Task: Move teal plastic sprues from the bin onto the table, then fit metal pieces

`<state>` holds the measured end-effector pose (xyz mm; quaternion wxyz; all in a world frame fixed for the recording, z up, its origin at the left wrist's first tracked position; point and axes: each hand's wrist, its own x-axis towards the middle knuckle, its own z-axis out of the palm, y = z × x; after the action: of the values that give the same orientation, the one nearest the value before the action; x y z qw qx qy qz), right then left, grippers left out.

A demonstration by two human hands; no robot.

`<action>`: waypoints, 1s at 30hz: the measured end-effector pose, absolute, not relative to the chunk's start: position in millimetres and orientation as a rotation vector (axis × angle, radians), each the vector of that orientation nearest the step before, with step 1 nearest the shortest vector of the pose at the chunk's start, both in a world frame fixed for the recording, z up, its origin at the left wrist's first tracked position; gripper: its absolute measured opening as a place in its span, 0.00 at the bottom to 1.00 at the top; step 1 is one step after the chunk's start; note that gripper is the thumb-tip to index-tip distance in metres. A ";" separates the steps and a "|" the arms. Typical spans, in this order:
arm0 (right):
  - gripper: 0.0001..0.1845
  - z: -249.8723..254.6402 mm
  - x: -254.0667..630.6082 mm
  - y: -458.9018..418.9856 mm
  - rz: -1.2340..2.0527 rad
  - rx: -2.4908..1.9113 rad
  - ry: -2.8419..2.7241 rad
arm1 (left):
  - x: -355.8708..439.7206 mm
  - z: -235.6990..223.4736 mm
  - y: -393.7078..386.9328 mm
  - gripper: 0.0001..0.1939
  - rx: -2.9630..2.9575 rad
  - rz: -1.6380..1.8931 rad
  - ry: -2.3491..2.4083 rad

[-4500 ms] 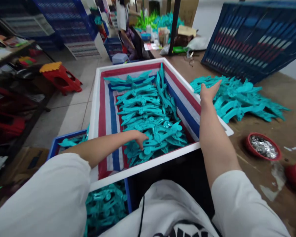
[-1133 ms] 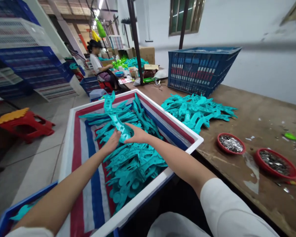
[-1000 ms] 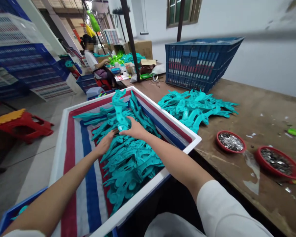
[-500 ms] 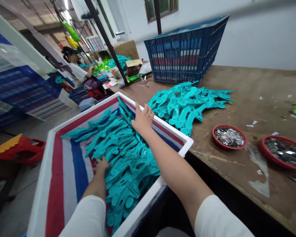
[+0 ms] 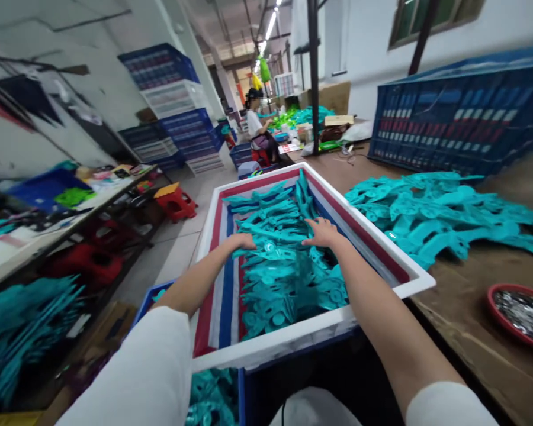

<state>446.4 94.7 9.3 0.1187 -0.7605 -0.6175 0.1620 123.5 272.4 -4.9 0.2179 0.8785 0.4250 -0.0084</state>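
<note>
A white-rimmed crate [image 5: 288, 338] lined with red, white and blue striped sheet stands in front of me, holding a heap of teal plastic parts [image 5: 275, 284]. My left hand [image 5: 243, 241] rests at the left edge of the heap, its fingers mostly hidden against the parts. On the right side of the heap lies my right hand [image 5: 323, 232], thumb and fingers apart, touching the parts. A long teal part stretches across the heap between both hands. I cannot tell whether either hand grips it.
More teal parts [image 5: 444, 207] are piled on the brown table [image 5: 466, 313] at right, near a red bowl [image 5: 522, 316] of small metal pieces and a blue basket [image 5: 453, 118]. A red stool [image 5: 177, 204] stands left. A person [image 5: 260, 127] sits farther back.
The view has swung left, so the crate appears farther right. My right hand has come off the crate's right side onto the parts. My left hand has moved farther up the heap.
</note>
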 end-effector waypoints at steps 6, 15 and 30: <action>0.65 2.8 423.2 96.3 0.454 -2.089 -2.029 | 66.9 73.4 267.7 0.24 2.615 0.053 1.304; 0.57 20.5 413.8 90.1 -0.200 -1.978 -1.753 | 65.3 133.5 239.6 0.42 3.112 0.504 1.214; 0.37 10.1 392.9 99.7 0.400 -2.064 -1.553 | 191.5 -31.4 189.1 0.41 1.720 0.687 0.691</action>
<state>392.9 99.7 10.1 0.2610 -0.7622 -0.5736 0.1479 191.5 189.1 -31.4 0.5500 0.7266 0.2921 0.2901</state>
